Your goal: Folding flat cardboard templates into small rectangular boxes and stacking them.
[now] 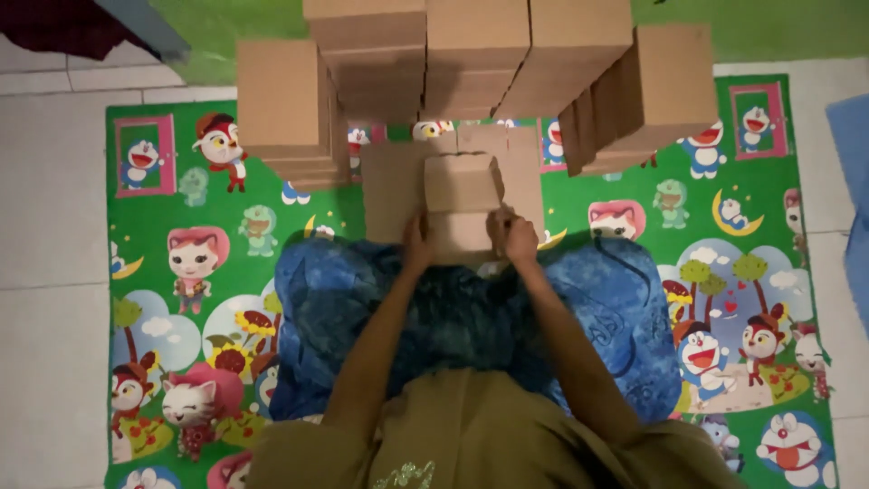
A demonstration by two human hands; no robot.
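A small brown cardboard box (pixel 462 195) with its top flap partly raised rests at the edge of my lap, on a pile of flat cardboard sheets (pixel 391 186). My left hand (pixel 416 244) grips the box's lower left side. On the lower right side my right hand (pixel 518 237) pinches its edge. Both arms reach forward over a blue patterned cloth (pixel 453 317) that covers my legs.
Stacks of folded cardboard boxes stand in front: left (pixel 285 109), middle (pixel 471 54), right (pixel 647 91). A green play mat with cartoon figures (pixel 181 254) lies on the white tiled floor (pixel 45 226). A blue fabric edge (pixel 851 181) shows at far right.
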